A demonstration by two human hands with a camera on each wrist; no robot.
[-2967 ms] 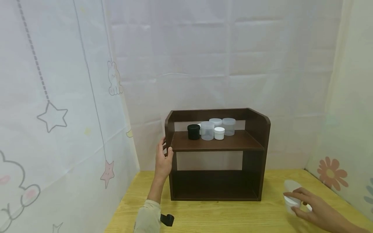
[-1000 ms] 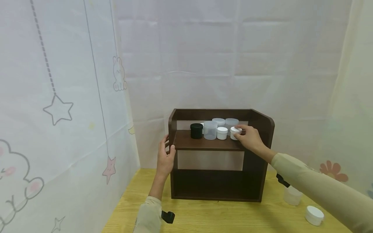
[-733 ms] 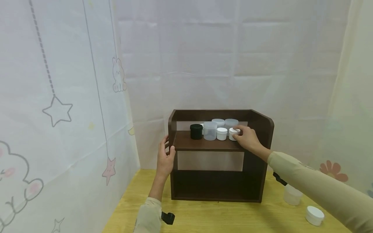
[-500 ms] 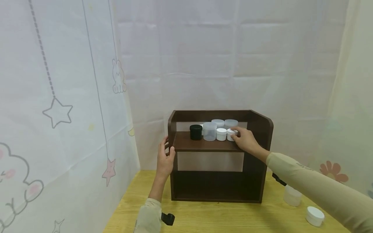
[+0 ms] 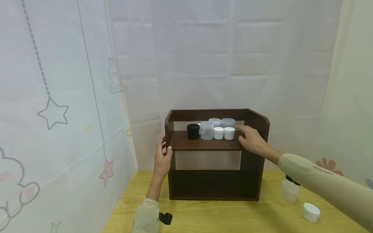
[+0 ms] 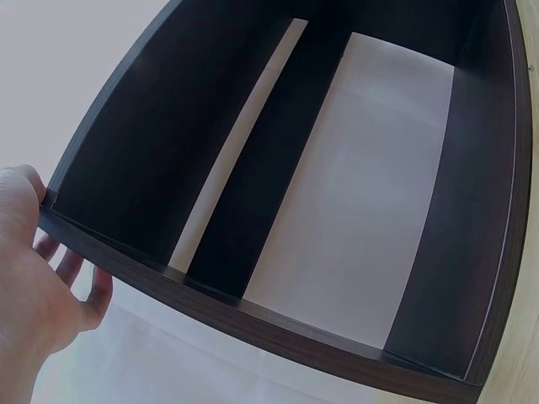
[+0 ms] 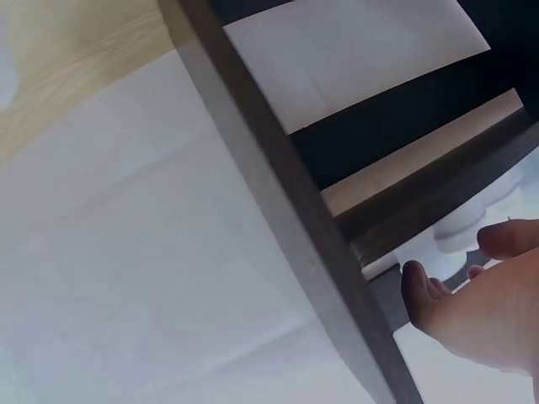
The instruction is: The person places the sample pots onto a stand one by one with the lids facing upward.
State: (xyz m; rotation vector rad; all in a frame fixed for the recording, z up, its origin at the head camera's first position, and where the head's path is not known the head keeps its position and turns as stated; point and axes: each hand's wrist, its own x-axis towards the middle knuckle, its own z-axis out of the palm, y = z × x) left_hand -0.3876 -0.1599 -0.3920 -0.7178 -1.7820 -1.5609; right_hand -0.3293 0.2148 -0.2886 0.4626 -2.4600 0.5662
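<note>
On the upper board of a dark brown two-tier shelf [image 5: 218, 145] stand two small white jars [image 5: 229, 133] side by side. My right hand [image 5: 253, 140] is just right of them, thumb and fingers apart, holding nothing. In the right wrist view the right hand [image 7: 488, 311] hovers near the white jars on the upper board. At the other end, my left hand [image 5: 162, 161] holds the shelf's left side panel, the thumb at its front edge. In the left wrist view the left hand [image 6: 34, 286] has its fingers on the panel's outer side.
Also on the upper board are a black jar [image 5: 193, 131], a clear jar [image 5: 207, 130] and more lidded jars behind, partly hidden. A translucent jar [image 5: 289, 191] and a low white jar [image 5: 310, 212] stand on the wooden table [image 5: 233, 220] at right.
My right hand carried a small white jar from the table to the upper board, slid it left beside the other one, let it go and moved slightly right. The left hand stayed on the panel.
</note>
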